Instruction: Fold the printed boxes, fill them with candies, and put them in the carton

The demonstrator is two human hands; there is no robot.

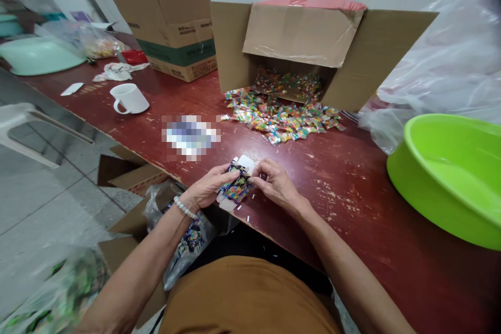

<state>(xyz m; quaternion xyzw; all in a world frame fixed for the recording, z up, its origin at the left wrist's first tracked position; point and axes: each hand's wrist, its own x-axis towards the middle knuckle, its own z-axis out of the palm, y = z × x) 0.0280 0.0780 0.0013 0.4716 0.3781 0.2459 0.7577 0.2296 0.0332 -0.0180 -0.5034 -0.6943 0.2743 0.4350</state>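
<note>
My left hand (207, 188) and my right hand (276, 182) meet at the near edge of the dark red table (352, 188). Together they hold a small colourful printed packet (236, 187) over a small white card or box (245, 163). A white bead bracelet sits on my left wrist. Farther back, a pile of small colourful wrapped sweets (279, 112) spills out of a cardboard box (309, 47) lying on its side.
A lime green basin (450, 172) stands at the right, clear plastic bags (442, 68) behind it. A white mug (129, 99), a second cardboard box (172, 21) and a pale green basin (39, 55) are at the back left. Bags and boxes crowd the floor at left.
</note>
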